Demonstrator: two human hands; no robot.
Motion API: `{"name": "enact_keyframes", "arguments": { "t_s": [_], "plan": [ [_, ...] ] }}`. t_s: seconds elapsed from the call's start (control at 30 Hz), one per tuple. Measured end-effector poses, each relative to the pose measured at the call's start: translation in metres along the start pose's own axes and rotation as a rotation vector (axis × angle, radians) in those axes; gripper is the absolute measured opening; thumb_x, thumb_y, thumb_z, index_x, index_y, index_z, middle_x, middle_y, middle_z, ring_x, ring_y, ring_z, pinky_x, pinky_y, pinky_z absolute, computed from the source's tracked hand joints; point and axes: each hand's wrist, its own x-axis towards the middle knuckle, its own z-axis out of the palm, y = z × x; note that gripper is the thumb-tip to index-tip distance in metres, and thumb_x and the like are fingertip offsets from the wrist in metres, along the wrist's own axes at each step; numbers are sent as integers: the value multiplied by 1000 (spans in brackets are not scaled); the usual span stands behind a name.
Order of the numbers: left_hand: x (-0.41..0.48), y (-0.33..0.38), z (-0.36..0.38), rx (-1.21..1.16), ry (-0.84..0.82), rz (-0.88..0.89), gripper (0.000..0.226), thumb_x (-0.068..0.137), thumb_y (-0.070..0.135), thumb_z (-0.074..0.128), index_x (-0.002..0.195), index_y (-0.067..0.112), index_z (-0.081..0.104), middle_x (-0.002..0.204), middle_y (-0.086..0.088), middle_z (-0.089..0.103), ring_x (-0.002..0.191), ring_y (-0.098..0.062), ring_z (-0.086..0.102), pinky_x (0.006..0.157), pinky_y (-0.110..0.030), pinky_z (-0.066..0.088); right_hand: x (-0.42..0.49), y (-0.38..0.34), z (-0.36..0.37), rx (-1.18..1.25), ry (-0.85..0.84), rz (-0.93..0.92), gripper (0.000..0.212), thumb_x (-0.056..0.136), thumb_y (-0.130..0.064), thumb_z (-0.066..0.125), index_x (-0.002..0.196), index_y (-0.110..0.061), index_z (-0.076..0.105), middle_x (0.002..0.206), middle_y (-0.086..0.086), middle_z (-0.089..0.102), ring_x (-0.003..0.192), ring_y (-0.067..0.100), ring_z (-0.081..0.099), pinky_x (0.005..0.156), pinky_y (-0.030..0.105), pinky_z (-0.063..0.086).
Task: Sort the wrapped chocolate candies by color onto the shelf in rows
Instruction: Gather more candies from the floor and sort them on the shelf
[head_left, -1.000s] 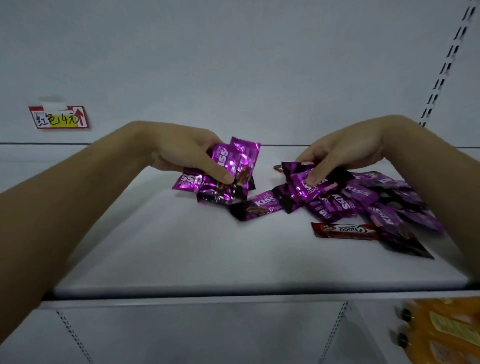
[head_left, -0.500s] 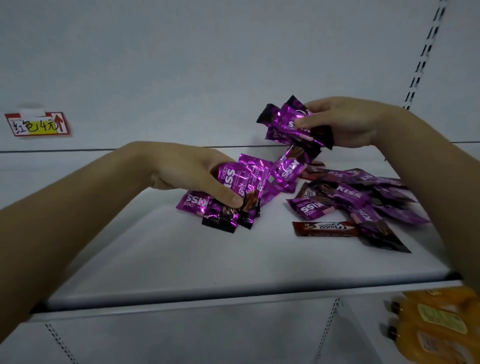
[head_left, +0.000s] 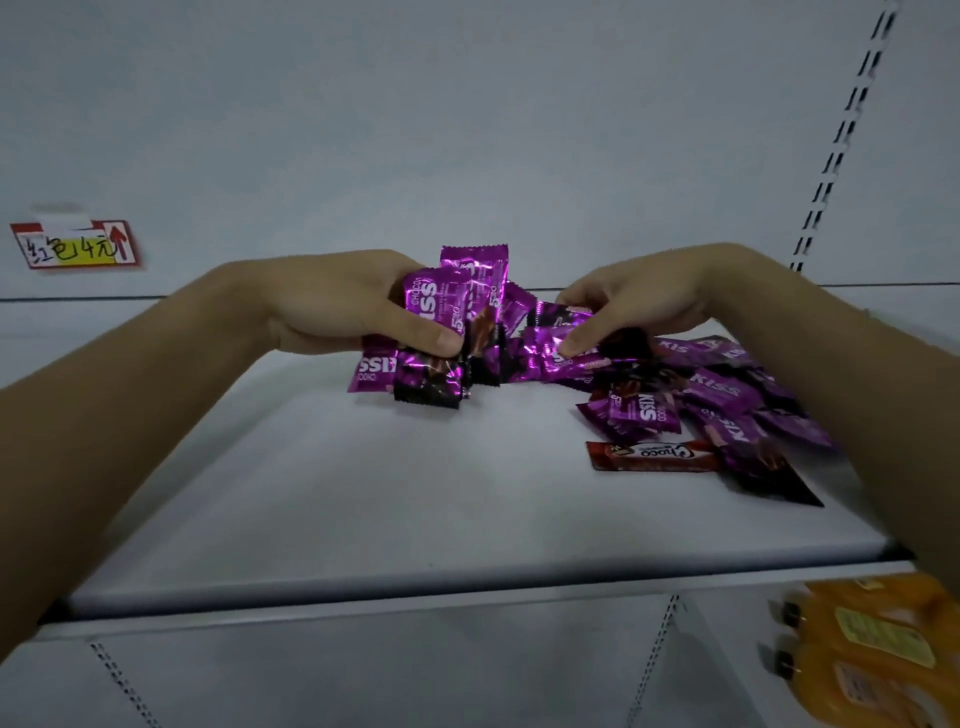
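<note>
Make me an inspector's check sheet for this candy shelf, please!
Surface: white shelf, flat.
Job's things: purple candy bunch held at the back; loose purple pile on the right, jumbled, no rows yet; one red-brown candy lying in front of the pile.
Clutter: orange bottles on the shelf below, at the right.
Grippers: left hand grips the bunch; right hand pinches a purple candy beside it.
Cables: nothing seen.
Surroundings: white back wall with a red price label on the left; slotted upright on the right.
</note>
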Motion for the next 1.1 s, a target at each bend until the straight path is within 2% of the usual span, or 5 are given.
{"name": "enact_keyframes", "arguments": {
  "t_s": [0.17,0.43,0.6,0.77,1.1],
  "plan": [
    [10,4,11,-165,-79,66,10,70,17,71,79,23,74,79,1,71,78,-12,68,71,-22,54,-1,-14,-10,478,242,-152,13,85,-13,61,94,-4,59,86,6,65,78,15,62,74,29,56],
    [52,52,54,-53,-129,-208,28,83,12,67,111,15,66,106,-1,73,97,-13,69,78,-22,57,-67,8,-46,342,234,104,15,83,-23,59,88,-9,61,82,4,60,71,12,60,56,21,55],
    [69,72,81,168,-91,-346,35,79,20,75,111,23,63,106,-1,72,96,-19,69,86,-35,55,-84,29,-18,151,164,216,31,81,-15,66,107,1,59,103,18,67,92,25,64,88,38,52],
    [67,77,86,170,-30,-400,35,77,19,76,109,24,62,101,-2,73,89,-18,70,76,-33,57,-81,24,-1,61,274,206,26,87,-11,64,110,-4,55,107,14,65,97,26,64,75,31,53],
    [58,45,79,-139,170,-296,27,74,12,76,100,10,68,98,-7,74,91,-20,69,80,-30,56,-83,25,-42,618,459,-18,19,85,-15,66,100,-5,59,94,9,68,82,16,65,66,28,59]
  ]
}}
